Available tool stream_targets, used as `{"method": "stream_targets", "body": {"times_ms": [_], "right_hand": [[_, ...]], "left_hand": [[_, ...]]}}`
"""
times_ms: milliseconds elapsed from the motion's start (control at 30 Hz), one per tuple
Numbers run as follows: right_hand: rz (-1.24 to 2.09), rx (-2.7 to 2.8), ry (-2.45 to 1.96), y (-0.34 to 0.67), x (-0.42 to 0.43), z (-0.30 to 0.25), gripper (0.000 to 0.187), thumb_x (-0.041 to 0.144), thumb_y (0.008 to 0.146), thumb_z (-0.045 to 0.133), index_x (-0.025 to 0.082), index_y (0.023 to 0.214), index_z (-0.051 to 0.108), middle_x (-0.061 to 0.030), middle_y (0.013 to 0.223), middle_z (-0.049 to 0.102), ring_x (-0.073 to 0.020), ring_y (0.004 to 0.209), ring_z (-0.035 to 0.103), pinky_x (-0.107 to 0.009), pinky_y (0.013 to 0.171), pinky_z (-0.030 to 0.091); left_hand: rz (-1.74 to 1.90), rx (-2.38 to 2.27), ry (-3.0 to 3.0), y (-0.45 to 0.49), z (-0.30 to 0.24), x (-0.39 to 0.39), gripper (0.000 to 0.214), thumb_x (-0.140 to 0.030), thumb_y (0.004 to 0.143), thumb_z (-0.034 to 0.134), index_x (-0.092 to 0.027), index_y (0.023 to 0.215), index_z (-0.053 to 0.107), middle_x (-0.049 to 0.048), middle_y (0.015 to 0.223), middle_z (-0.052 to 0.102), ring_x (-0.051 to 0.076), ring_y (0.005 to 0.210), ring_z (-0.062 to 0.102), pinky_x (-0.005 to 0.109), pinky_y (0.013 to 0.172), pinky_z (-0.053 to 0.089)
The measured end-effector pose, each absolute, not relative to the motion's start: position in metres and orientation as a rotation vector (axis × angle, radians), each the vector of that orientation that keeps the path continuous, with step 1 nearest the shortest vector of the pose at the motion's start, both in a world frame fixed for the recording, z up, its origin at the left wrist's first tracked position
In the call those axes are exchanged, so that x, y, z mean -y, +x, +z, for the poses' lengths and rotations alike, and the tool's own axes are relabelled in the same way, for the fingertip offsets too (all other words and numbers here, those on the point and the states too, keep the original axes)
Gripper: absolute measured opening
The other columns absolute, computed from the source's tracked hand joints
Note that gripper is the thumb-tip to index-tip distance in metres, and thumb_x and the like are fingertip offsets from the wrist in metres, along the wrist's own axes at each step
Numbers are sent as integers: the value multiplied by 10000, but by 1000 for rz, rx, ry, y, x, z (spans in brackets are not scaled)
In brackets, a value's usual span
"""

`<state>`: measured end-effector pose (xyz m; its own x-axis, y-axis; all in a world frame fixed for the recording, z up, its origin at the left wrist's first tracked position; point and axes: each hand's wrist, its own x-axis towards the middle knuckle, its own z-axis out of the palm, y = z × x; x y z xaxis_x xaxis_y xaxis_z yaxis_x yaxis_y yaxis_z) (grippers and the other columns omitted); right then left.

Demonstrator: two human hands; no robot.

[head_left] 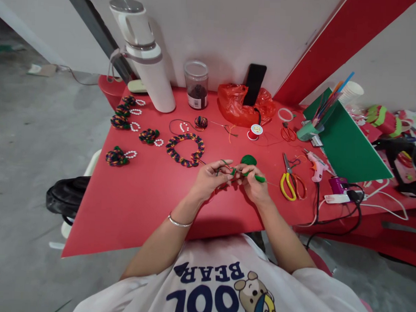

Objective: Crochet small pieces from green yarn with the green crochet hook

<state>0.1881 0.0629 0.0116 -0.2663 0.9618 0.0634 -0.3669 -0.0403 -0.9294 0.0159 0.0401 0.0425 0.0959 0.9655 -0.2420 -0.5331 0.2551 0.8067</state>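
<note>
My right hand (pixel 255 184) is closed around a crochet hook with a green handle (pixel 260 178), its tip pointing left toward my other hand. Between thumb and fingers my left hand (pixel 210 177) pinches a small piece of green yarn work (pixel 232 171), with green yarn looped over a finger. Just beyond my hands lies a ball of green yarn (pixel 248 160). To the left rests a ring of multicoloured crochet (pixel 185 149), and behind it a small multicoloured yarn ball (pixel 201 122). The fingers partly hide the green piece.
Multicoloured crocheted pieces with white bead loops (pixel 117 156) sit at the left. Yellow-and-red-handled scissors (pixel 291 182), a pink glue gun (pixel 317 166) and a green board (pixel 353 148) stand right. Behind are a white bottle (pixel 156 80), a jar (pixel 196 86), a red bag (pixel 231 104) and a phone (pixel 254 84).
</note>
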Motion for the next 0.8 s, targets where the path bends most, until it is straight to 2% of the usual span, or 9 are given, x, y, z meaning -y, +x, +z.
{"method": "stream_targets", "body": {"times_ms": [167, 267, 367, 500, 567, 600, 667, 733, 800], "right_hand": [[1313, 1248, -888, 181, -49, 13, 359, 619, 909, 641, 264, 946, 684, -62, 1137, 675, -151, 758, 625, -306, 636, 543], [1114, 1386, -939, 178, -44, 20, 284, 551, 958, 603, 289, 974, 709, -65, 1164, 663, -202, 957, 652, -368, 830, 573], [951, 1489, -981, 174, -41, 27, 231, 500, 977, 593, 313, 1004, 724, -69, 1207, 670, -241, 1181, 614, -435, 1042, 513], [881, 1511, -1000, 168, -38, 24, 234, 512, 976, 586, 330, 1039, 720, -66, 1258, 685, -257, 1247, 604, -474, 1131, 454], [903, 1452, -992, 164, -38, 18, 269, 559, 961, 589, 329, 1032, 712, -65, 1227, 699, -261, 1221, 618, -469, 1096, 478], [937, 1398, -992, 162, -40, 14, 306, 597, 947, 588, 323, 1018, 703, -67, 1212, 703, -259, 1166, 638, -453, 1030, 517], [1080, 1266, -981, 160, -45, 6, 393, 683, 913, 576, 309, 986, 673, -69, 1181, 711, -228, 970, 667, -385, 800, 570], [1296, 1146, -926, 162, -53, 0, 444, 736, 874, 587, 304, 958, 641, -50, 1137, 724, -172, 777, 622, -299, 594, 502], [1498, 1081, -845, 169, -63, -1, 457, 739, 821, 660, 296, 927, 634, -23, 1077, 734, -138, 718, 581, -250, 536, 440]], "left_hand": [[1294, -886, 600, 21, 40, -39, 584, -215, 591, 917, -166, 1135, 709, -17, 785, 684, 112, 560, 635, 223, 467, 482], [1338, -907, 605, 23, 40, -39, 609, -230, 602, 913, -166, 1169, 701, -19, 771, 686, 120, 581, 651, 229, 490, 508], [1344, -920, 611, 25, 41, -38, 623, -258, 622, 910, -158, 1198, 692, -10, 774, 695, 134, 606, 661, 242, 503, 526], [1317, -907, 597, 25, 44, -38, 599, -295, 624, 915, -163, 1168, 705, -21, 728, 681, 100, 533, 611, 189, 424, 418], [1296, -878, 567, 24, 45, -40, 572, -293, 607, 921, -167, 1127, 718, -24, 711, 672, 79, 492, 577, 169, 380, 325], [1283, -860, 545, 22, 46, -41, 558, -284, 595, 924, -168, 1103, 725, -25, 708, 669, 72, 481, 564, 166, 369, 292], [1256, -828, 494, 19, 47, -42, 534, -249, 571, 927, -169, 1063, 737, -27, 707, 663, 61, 469, 545, 163, 363, 261], [1235, -805, 457, 15, 49, -42, 516, -213, 559, 923, -166, 1042, 749, -26, 705, 661, 57, 463, 535, 166, 362, 252], [1208, -790, 446, 11, 50, -42, 496, -185, 558, 914, -158, 1030, 762, -17, 705, 664, 64, 472, 546, 169, 367, 250]]}}
